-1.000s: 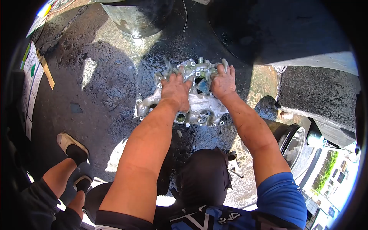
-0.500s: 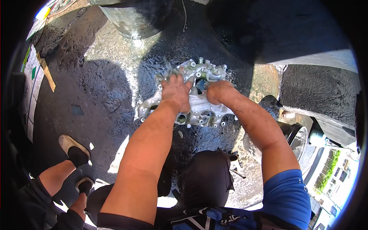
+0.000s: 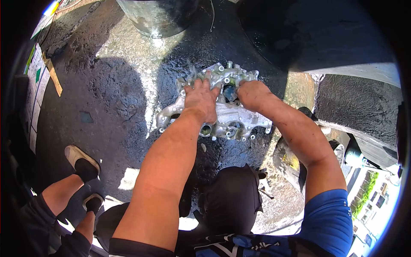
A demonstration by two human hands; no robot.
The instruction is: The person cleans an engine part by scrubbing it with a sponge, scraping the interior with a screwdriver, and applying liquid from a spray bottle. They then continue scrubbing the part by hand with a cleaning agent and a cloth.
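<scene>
A silvery metal engine casting [image 3: 229, 112] with many bolt bosses and several openings lies on the wet, dark ground in front of me. My left hand [image 3: 201, 101] presses flat on its left half, fingers spread over the metal. At the upper right of the casting, my right hand [image 3: 255, 95] is curled with its knuckles up beside a large opening. Its fingertips are hidden, and I cannot make out what they hold, if anything.
A metal drum [image 3: 158, 19] stands beyond the casting, with a large dark vessel [image 3: 317, 34] at the upper right. A dark block [image 3: 357, 107] is on the right. Another person's shoe [image 3: 81, 160] shows at lower left, and a wooden strip [image 3: 53, 77] at far left.
My right hand has shifted slightly up and to the right over the casting, showing more of the opening beside it. My left hand stays spread on the metal. The whole view has moved a little.
</scene>
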